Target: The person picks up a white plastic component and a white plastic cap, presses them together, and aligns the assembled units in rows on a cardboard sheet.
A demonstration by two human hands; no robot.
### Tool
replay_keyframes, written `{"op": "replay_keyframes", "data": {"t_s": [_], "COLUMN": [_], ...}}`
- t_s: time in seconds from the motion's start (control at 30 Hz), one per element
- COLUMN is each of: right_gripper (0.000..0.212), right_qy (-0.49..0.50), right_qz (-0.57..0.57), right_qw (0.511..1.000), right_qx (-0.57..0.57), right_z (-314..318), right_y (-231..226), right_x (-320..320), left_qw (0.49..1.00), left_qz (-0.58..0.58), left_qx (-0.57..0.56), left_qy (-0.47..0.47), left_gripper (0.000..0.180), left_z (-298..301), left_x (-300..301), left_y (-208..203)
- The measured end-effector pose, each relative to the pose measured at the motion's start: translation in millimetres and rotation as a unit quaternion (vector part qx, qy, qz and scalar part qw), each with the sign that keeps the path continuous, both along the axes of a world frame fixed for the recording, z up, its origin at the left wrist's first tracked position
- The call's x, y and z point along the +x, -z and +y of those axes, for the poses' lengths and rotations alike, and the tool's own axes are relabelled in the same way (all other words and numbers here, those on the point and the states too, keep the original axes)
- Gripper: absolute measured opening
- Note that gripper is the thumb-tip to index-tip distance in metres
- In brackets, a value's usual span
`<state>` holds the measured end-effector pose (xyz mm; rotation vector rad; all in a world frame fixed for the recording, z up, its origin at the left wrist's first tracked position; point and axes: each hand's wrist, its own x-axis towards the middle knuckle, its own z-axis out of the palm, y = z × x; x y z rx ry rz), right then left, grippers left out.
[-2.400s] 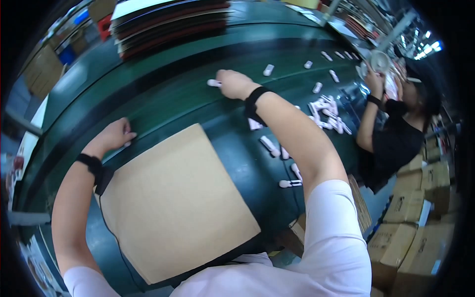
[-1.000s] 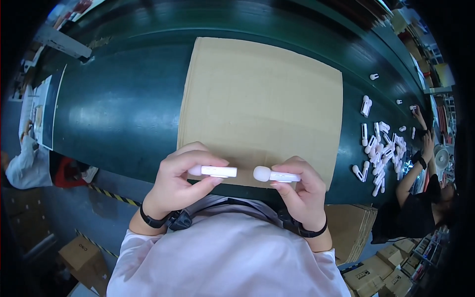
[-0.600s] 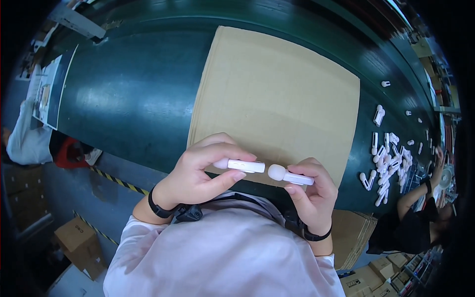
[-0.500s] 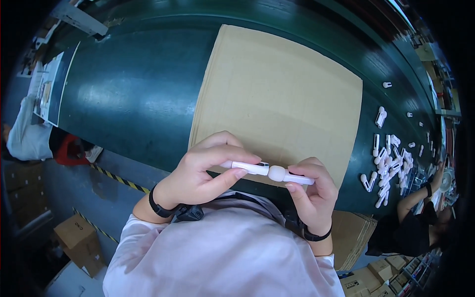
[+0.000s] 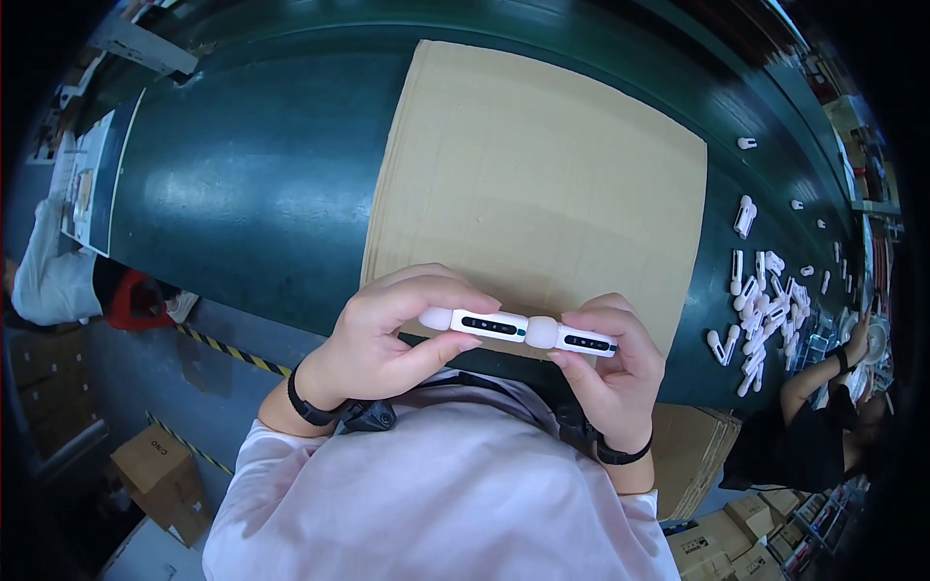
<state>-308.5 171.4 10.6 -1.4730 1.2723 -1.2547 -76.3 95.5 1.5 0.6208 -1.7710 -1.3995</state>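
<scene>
My left hand (image 5: 387, 334) pinches a small white wand massager (image 5: 490, 325) between thumb and fingers, its rounded pale pink head pointing left. A second, matching wand massager (image 5: 587, 342) is pinched in my right hand (image 5: 625, 363), with its round head toward the first one's tail end. The two lie end to end, seemingly touching, above the near edge of a flat cardboard sheet (image 5: 542, 165). Their black panels with small buttons face up.
On the green table (image 5: 262, 194), a heap of similar wand massagers (image 5: 765, 310) lies at the right, others scattered beyond. A co-worker's arm (image 5: 812, 382) reaches in at the far right; another person (image 5: 58, 271) is at the far left. Cardboard boxes (image 5: 165, 474) stand on the floor.
Both wand massagers have been rolled so their black panels now face up. Their ends have come closer together. My hands have otherwise barely moved.
</scene>
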Motion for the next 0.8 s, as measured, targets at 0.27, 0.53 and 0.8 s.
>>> {"op": "replay_keyframes", "data": {"t_s": [0.27, 0.53, 0.8], "right_gripper": [0.027, 0.027, 0.029], "right_qy": [0.0, 0.003, 0.008], "right_qz": [0.02, 0.026, 0.026], "right_qw": [0.999, 0.999, 0.997], "right_qx": [-0.026, -0.044, -0.074], "right_z": [-2.2, -2.0, -3.0], "right_y": [-1.5, -0.4, -2.0], "right_x": [1.2, 1.5, 1.2], "left_qw": [1.0, 1.0, 0.999], "left_qz": [-0.016, -0.018, -0.014], "left_qx": [0.0, -0.005, -0.038], "left_qy": [0.009, 0.012, -0.015], "left_gripper": [0.024, 0.023, 0.025], "left_z": [-1.4, -2.4, -2.7], "left_x": [3.8, 4.4, 0.0], "left_y": [-6.1, -10.0, -8.2]}}
